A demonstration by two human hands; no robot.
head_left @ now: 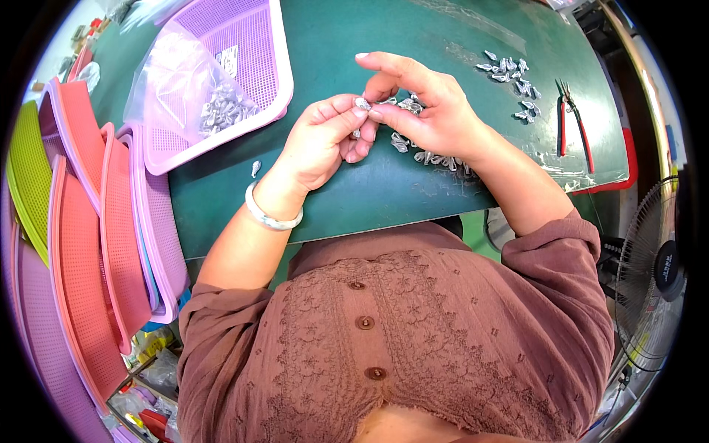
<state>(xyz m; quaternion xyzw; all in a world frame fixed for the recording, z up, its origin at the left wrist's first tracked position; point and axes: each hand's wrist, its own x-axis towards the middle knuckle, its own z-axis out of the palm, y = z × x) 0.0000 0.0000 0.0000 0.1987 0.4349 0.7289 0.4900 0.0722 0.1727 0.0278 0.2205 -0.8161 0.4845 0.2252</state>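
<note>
One clear plastic bag (188, 88) of small silver metal pieces, bearing a white rectangular label (228, 60), lies in a lilac mesh tray (258, 44) up and to the left of the left hand (321, 140). Left hand and right hand (421, 103) each pinch one small silver piece (362, 103) between thumb and forefinger, fingertips meeting. Two loose heaps: one under the right hand (425, 151), one (513, 77) beyond it, beside one red-handled pliers (572, 122); one stray piece (255, 168) left of the left wrist.

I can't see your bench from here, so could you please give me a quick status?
Both hands, left hand and right hand, pinching one small metal piece. Loose pieces beneath the right hand. Nothing in the way.
</note>
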